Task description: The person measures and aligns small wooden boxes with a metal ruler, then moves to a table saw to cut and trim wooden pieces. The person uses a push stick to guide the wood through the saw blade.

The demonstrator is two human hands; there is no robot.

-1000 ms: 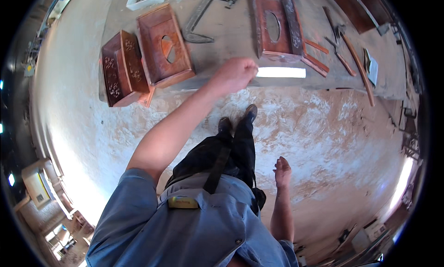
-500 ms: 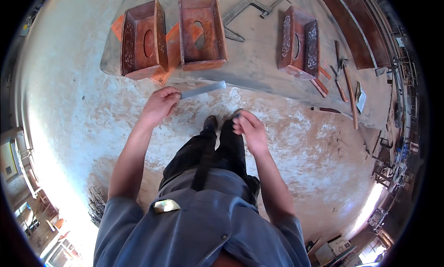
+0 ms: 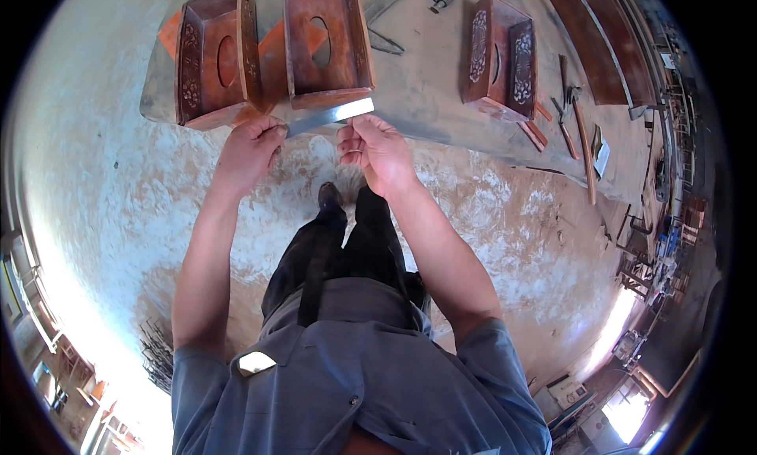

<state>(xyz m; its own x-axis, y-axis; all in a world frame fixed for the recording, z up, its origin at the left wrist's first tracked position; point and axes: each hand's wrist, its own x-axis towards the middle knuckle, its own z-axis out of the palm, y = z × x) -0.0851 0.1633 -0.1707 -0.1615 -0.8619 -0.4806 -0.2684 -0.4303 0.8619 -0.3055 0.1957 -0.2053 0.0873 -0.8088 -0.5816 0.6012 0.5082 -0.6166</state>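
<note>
A thin, flat grey strip (image 3: 319,120), shiny like metal at its right end, stretches between my hands in front of the boxes. My left hand (image 3: 251,151) is closed on its left end. My right hand (image 3: 377,151) is closed, its fingertips against the strip's lower edge near the bright end; what sits between them is hidden. Just beyond stand two open reddish-brown wooden boxes with oval slots, a left one (image 3: 251,53) with carved sides and a middle one (image 3: 359,41). Orange sheets (image 3: 272,49) lie partly under them.
A third carved wooden box (image 3: 475,65) stands on the dusty grey table (image 3: 426,92). Left of it lies a metal clamp (image 3: 386,41). Farther right are a long-handled hammer (image 3: 586,139), other hand tools and large curved brown panels (image 3: 587,37).
My right hand, earlier apart with a small dark thing at its fingertips, has moved up and left to the strip. My left hand and strip have shifted up and left in view.
</note>
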